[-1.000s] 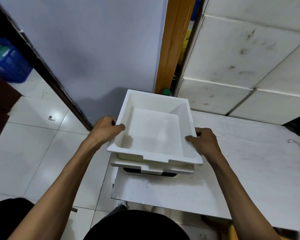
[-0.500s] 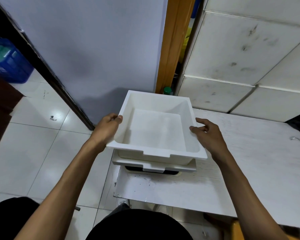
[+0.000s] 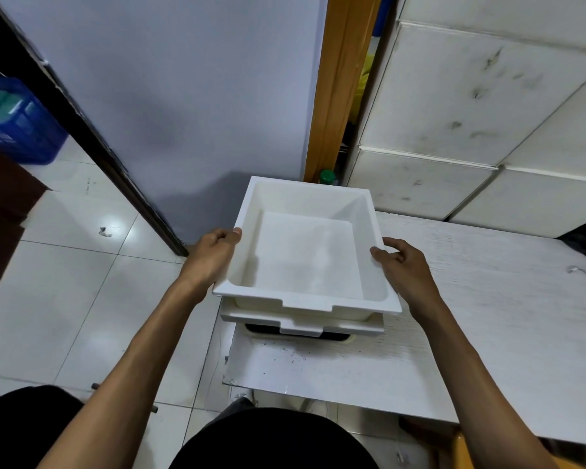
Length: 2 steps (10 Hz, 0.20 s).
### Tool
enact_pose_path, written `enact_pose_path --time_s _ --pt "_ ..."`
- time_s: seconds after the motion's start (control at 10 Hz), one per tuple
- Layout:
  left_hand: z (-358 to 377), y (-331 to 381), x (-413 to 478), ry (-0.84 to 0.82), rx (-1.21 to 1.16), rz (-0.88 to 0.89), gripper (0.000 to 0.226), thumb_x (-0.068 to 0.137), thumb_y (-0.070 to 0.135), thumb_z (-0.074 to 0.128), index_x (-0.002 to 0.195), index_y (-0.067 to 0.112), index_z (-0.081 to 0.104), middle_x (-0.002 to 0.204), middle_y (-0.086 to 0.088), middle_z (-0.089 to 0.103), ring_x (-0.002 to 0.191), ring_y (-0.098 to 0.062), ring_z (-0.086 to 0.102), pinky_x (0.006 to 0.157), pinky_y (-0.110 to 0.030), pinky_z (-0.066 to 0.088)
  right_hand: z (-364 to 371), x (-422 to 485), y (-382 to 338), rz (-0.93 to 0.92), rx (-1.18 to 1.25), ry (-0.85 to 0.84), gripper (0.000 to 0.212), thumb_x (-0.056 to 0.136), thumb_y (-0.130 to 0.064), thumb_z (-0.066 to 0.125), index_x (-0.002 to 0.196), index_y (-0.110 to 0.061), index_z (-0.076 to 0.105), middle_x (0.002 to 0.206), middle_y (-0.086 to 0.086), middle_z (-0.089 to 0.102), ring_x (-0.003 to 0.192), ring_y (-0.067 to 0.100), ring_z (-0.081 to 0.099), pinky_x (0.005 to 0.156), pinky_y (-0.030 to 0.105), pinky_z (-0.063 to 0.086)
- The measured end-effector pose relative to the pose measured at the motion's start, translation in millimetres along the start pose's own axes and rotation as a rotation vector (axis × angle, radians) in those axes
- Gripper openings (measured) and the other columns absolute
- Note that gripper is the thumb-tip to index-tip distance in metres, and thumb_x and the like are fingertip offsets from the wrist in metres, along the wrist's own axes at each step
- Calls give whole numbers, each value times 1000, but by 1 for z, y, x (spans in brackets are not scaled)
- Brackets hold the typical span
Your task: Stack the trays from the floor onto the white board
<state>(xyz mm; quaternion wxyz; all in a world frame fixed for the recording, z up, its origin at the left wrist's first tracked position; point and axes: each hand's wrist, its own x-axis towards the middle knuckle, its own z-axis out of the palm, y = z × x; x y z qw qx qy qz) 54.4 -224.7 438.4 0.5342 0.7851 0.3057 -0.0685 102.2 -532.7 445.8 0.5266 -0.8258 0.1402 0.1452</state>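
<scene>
A white square tray (image 3: 305, 258) is held just above a second white tray (image 3: 251, 318), whose rim shows beneath it. That stack rests at the left end of the white board (image 3: 487, 316), with a dark-rimmed item (image 3: 261, 330) under it. My left hand (image 3: 214, 255) grips the top tray's left rim. On the right rim is my right hand (image 3: 403, 269), thumb on top and fingers curled at the edge. The top tray's front wall shows above the lower rim, so it is not fully nested.
A grey-blue door (image 3: 183, 96) and a wooden frame (image 3: 339, 79) stand behind the stack. A green bottle cap (image 3: 327, 177) shows at the frame's foot. Scuffed white blocks (image 3: 471, 96) rise at the right. A blue crate (image 3: 17, 123) sits far left on the tiled floor (image 3: 65, 282).
The top tray has risen slightly off the lower tray, showing more of its front wall. Both thumbs have slid from inside the tray out to the rim edges.
</scene>
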Motion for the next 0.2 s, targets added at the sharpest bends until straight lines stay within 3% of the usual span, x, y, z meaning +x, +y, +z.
enact_pose_path --time_s 0.1,0.2 --pt "-1 1 1 67 15 11 35 95 48 48 103 19 65 103 -4 68 90 -24 63 75 -33 47 0 -5 -1 -79 -75 63 31 91 -42 60 118 -27 60 97 -4 67 83 7 65 61 21 43" --pt "-4 2 3 119 8 22 32 95 45 49 107 18 63 105 -5 67 90 -24 63 71 -33 49 -8 -7 -3 -155 -100 192 31 90 -46 59 114 -26 63 96 -5 68 81 8 65 61 20 42"
